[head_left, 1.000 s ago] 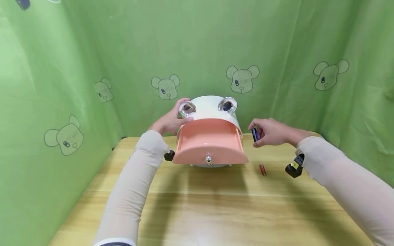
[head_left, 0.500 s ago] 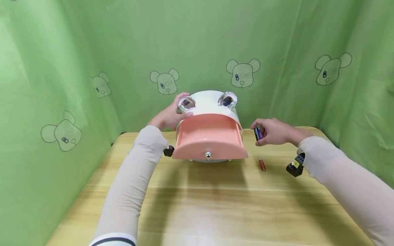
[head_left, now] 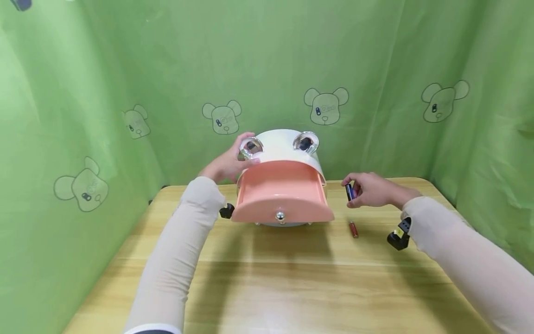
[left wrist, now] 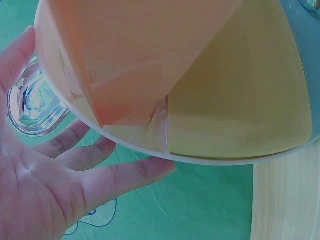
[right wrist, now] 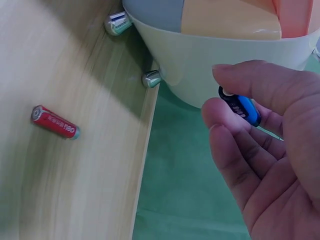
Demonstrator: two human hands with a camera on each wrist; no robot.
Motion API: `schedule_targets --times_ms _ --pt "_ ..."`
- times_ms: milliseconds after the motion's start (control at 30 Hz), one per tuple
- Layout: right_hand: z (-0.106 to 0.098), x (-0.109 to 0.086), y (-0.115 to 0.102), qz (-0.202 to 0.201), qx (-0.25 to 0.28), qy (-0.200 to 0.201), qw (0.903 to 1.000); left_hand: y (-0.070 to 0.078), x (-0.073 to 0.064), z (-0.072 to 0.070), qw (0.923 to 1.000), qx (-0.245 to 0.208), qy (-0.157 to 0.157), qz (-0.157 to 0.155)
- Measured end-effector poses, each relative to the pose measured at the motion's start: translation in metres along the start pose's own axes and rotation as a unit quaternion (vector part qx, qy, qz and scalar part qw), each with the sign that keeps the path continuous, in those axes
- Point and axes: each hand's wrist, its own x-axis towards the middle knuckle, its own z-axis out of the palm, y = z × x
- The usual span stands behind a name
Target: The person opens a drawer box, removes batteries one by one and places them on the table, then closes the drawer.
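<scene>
A white frog-like drawer box (head_left: 278, 144) with two silver-rimmed eyes stands at the middle back of the table. Its pink drawer (head_left: 283, 209) is pulled out, showing a round silver knob. My left hand (head_left: 228, 162) rests spread against the box's left side by one eye; in the left wrist view its fairly straight fingers (left wrist: 135, 175) touch the outer rim. Right of the box, my right hand (head_left: 372, 189) pinches a blue and black battery (right wrist: 242, 109) between thumb and fingers, above the table. A red battery (head_left: 353, 229) lies on the wood in front of that hand.
The box stands on small silver feet (right wrist: 151, 78) on a light wooden table (head_left: 283, 287). Green curtains (head_left: 267, 60) with printed bear heads close off the back and sides. A black wrist camera (head_left: 399, 236) hangs below the right sleeve.
My right hand has moved slightly to the right and lower with the battery in its fingers. The left hand, the box and the red battery stay put, while the head view tilts slightly.
</scene>
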Motion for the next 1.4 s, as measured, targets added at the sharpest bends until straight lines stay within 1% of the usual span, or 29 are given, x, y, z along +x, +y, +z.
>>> schedule_targets --times_ms 167,567,667,867,1100,1233,1400 --pt "0.005 -0.003 0.006 0.010 0.000 -0.006 0.9999 -0.001 0.000 -0.001 1.0000 0.007 -0.002 0.001" --pt "0.021 -0.006 0.024 0.000 0.009 -0.002 1.0000 -0.002 0.000 -0.002 0.9997 0.025 -0.003 0.006" --pt "0.024 -0.007 0.026 -0.001 0.013 -0.004 0.9999 -0.002 0.000 -0.002 0.9998 0.021 -0.006 0.005" --pt "0.032 -0.009 0.034 -0.003 0.010 -0.004 0.9999 -0.001 -0.001 -0.001 0.9998 0.019 -0.003 0.003" --pt "0.043 -0.010 0.046 0.011 0.021 -0.010 0.9997 -0.001 -0.001 0.000 0.9998 0.020 -0.004 0.002" --pt "0.047 -0.010 0.051 0.021 0.017 -0.016 0.9995 -0.001 -0.002 -0.001 0.9996 0.027 0.000 0.006" --pt "0.053 -0.012 0.056 0.035 0.017 -0.026 0.9989 -0.001 -0.002 -0.001 0.9997 0.025 -0.001 0.007"
